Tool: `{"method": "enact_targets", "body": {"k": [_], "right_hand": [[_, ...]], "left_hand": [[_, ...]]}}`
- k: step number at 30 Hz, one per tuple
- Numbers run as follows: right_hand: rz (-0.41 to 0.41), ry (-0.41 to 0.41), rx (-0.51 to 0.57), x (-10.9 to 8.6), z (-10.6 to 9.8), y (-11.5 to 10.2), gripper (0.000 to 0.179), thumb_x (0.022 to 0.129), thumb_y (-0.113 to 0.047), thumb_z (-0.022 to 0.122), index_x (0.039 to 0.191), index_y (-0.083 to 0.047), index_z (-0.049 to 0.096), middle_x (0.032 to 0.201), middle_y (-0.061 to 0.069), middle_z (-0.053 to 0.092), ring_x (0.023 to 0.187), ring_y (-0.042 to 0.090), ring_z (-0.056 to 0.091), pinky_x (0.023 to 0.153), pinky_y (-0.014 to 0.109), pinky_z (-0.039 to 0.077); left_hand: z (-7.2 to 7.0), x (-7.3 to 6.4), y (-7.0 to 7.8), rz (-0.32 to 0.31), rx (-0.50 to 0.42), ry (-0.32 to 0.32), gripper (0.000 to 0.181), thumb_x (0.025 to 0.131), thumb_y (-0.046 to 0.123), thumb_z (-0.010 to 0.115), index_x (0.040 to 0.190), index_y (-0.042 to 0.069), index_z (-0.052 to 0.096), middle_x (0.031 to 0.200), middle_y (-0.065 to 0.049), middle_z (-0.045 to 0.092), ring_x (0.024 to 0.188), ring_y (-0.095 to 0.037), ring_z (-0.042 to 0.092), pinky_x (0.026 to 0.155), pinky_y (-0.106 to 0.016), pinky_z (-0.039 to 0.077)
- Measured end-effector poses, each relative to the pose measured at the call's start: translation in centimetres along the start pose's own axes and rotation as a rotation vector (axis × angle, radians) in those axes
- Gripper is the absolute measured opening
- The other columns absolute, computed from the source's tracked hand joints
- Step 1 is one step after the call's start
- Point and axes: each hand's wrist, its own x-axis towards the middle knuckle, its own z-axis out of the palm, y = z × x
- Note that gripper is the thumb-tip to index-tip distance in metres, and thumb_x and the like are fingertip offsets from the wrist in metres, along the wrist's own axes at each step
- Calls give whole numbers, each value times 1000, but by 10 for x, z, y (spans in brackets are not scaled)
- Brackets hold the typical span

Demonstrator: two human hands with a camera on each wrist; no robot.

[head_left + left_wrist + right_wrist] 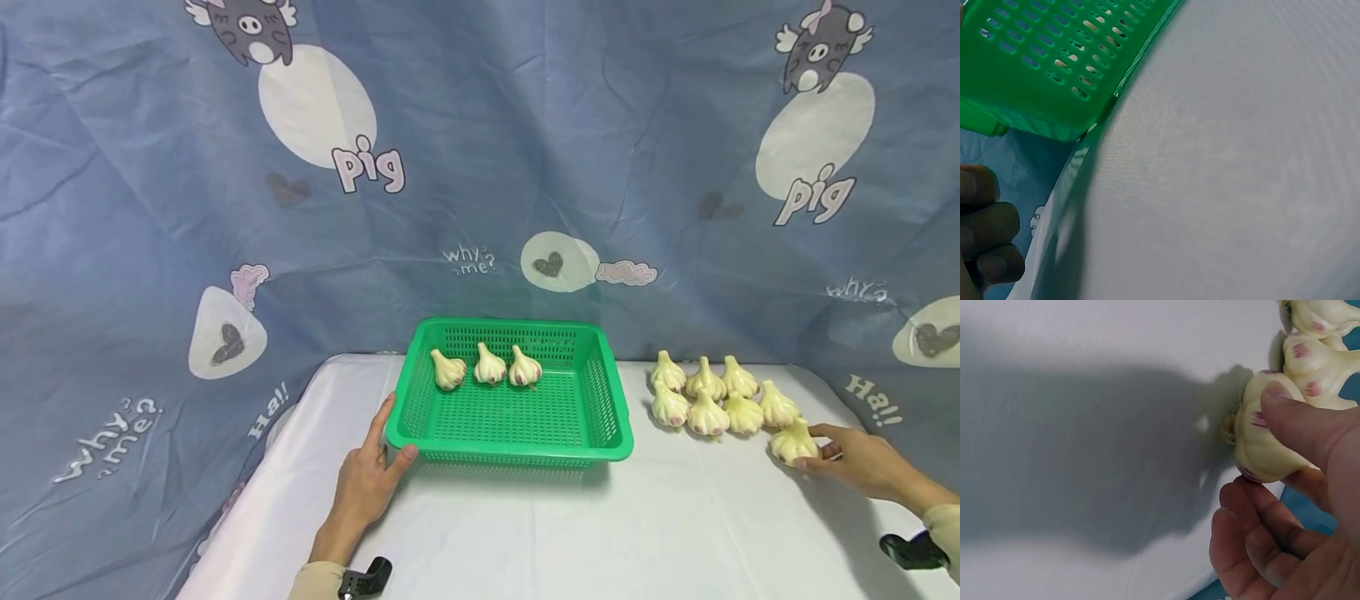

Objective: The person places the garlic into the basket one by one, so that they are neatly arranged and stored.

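My left hand rests at the front left corner of a green plastic basket. Its index finger lies along the left rim and its thumb touches the front rim; in the left wrist view the other fingers bend loosely below the basket wall. At the right, my right hand pinches a garlic bulb between thumb and fingers. The right wrist view shows the thumb across this bulb, with the lower fingers curled beneath it. Three garlic bulbs sit at the back of the basket.
Several more garlic bulbs stand in two close rows on the white table, right of the basket, beside the held one. A blue printed cloth hangs behind the table and along its sides.
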Motion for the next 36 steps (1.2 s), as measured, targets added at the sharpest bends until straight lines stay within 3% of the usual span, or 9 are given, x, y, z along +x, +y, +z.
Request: {"method": "enact_targets", "body": {"k": [13,19,26,31,36], "right_hand": [[-4,1,-10,-2,-1,2,70,101,-36,74,131,23,52,95,25,74,86,42,71,71,56,57],[-3,-13,8,-6,-15,2,75,103,-37,71,133,27,46,98,30,74,86,44,73,71,57,57],[26,-99,66,-7,-35,-2,84,110,-39,60,140,33,29,110,45,63,84,37,73,64,41,59],[7,-119,84,-2,-43,-9,87,112,-37,56,143,36,19,115,50,59,92,49,71,69,47,60],[-21,-118,90,5,-50,-21,86,112,-35,56,145,35,18,119,49,60,99,56,69,71,52,61]], "left_hand": [[-1,1,0,12,0,-2,87,96,53,73,168,37,29,47,24,30,42,10,17,40,-19,20],[-1,1,0,4,-6,-10,87,95,51,74,168,37,29,47,24,29,43,10,17,40,-19,20],[-1,1,1,-11,-20,-15,87,95,51,75,168,37,30,47,23,29,42,9,17,40,-20,21],[-1,1,1,-20,-23,-18,87,95,51,75,168,38,28,47,23,29,42,9,16,40,-20,21],[-1,1,2,-23,-20,-17,87,95,52,74,168,38,28,47,23,29,42,8,16,41,-21,21]]}}
